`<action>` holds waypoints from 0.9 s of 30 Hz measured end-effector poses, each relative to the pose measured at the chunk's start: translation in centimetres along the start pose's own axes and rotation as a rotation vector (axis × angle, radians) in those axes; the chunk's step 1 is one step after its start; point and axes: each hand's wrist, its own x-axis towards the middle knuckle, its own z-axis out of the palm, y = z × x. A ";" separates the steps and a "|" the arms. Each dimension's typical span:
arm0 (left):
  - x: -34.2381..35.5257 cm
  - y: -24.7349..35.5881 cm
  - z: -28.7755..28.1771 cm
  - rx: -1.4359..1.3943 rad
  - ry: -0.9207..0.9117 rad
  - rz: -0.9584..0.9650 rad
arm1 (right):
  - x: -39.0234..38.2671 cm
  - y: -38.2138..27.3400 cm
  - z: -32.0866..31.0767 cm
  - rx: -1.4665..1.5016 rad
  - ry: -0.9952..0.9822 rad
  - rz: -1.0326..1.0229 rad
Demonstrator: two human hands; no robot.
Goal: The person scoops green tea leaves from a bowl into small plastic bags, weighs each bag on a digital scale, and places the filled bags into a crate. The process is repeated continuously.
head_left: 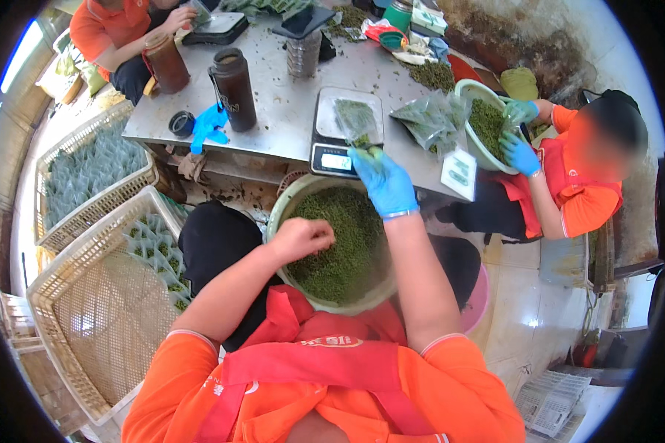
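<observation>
A round pale-green basin [279, 214] full of small green peppercorn-like grains [340, 244] stands between my knees. Over its left part is my bare left hand [303, 240], fingers curled together; whatever they may hold is hidden. A digital scale [334, 158] with a lit display sits at the table's near edge. On its pan lies a clear plastic bag [353, 118] with some green contents. My right hand [384, 183], in a blue glove, reaches up to the scale, its closed fingers at the bag's near end, with a bit of green showing there.
Filled bags [430, 122] lie right of the scale, near a white card [459, 174]. A dark bottle [233, 88] and blue glove [210, 127] are on the left. Bags fill a crate [89, 214]; another crate [103, 310] is partly filled. Co-workers sit right [576, 177] and far left [114, 33].
</observation>
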 end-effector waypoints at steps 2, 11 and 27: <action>-0.6 0.0 0.3 0.164 0.011 0.105 | -1.7 1.0 -1.1 -0.326 0.081 -0.065; 0.4 0.1 -0.9 0.214 0.227 0.258 | 0.2 2.4 -2.9 -1.893 0.145 -0.602; 3.7 -3.9 -8.1 -0.371 0.817 -0.193 | 0.5 1.7 -1.8 -1.632 -0.039 -1.030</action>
